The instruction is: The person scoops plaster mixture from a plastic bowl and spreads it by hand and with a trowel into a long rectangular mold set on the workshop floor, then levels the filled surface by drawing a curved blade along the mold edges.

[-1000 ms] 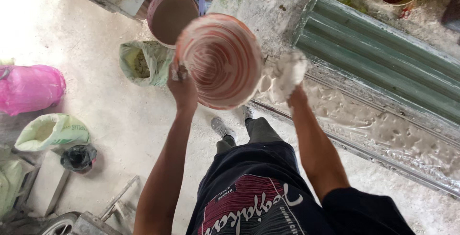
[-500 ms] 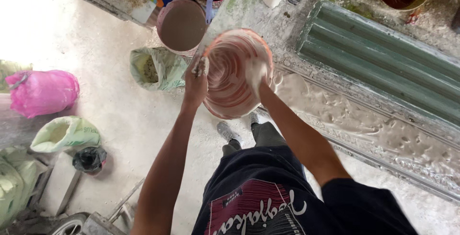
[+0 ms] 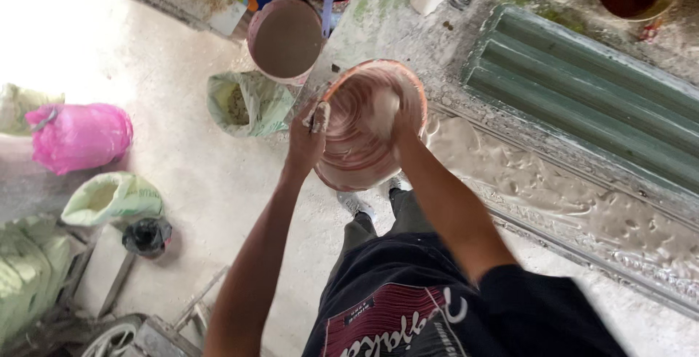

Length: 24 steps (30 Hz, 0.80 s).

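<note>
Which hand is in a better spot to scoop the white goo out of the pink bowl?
Probably the right hand: it is already inside the round pink plastic bowl, against the white paste. The left hand grips the rim, steadying it.

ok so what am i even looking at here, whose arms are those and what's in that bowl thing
The camera sits on a person's head and looks down, so the two arms are the person's own. The left hand grips the rim of a pink plastic basin smeared with pale wet paste. The right hand reaches inside it, coated in the same paste. Below on the right lies a long mould filled with wet white plaster, beside a green ribbed panel. On the concrete floor stand open sacks, a pink bag and a bucket of grey mix.
</note>
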Motion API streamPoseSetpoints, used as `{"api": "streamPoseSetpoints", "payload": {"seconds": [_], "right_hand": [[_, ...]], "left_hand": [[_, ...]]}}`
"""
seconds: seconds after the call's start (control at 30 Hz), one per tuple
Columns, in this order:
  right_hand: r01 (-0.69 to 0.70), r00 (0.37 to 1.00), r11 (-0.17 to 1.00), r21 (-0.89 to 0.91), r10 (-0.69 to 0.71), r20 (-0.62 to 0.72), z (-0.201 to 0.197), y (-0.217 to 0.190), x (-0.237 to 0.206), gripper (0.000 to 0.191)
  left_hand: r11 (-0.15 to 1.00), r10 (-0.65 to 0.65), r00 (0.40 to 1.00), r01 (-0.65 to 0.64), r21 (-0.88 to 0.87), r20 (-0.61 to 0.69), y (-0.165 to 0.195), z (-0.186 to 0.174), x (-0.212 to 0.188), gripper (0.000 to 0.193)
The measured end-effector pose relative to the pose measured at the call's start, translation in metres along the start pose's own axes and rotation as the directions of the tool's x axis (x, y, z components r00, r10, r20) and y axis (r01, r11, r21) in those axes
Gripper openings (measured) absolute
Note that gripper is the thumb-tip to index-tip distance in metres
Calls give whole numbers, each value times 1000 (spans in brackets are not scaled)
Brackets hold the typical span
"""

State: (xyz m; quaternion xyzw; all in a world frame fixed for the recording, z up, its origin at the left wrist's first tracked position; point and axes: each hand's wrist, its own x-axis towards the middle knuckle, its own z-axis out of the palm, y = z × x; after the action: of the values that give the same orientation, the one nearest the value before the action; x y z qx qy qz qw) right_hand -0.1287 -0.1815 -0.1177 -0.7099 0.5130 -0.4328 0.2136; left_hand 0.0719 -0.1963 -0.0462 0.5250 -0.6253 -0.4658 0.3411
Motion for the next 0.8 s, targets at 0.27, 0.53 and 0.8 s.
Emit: {"api": "streamPoseSetpoints", "payload": {"seconds": [0.27,0.53,0.8], "right_hand": [[225,957,940,255,-262,121,62,-68,14,17],[145,931,979,145,-184,314,-3,9,7,17],[176,898,962,208,-243,367,-24,21,-20,17]], "left_hand": [[965,262,960,-262,-21,95,14,-8,6,38],[941,316,941,-326,86,119,20,7,-15,35],[947,296,947,-308,88,128,41,2,-27,35]]}}
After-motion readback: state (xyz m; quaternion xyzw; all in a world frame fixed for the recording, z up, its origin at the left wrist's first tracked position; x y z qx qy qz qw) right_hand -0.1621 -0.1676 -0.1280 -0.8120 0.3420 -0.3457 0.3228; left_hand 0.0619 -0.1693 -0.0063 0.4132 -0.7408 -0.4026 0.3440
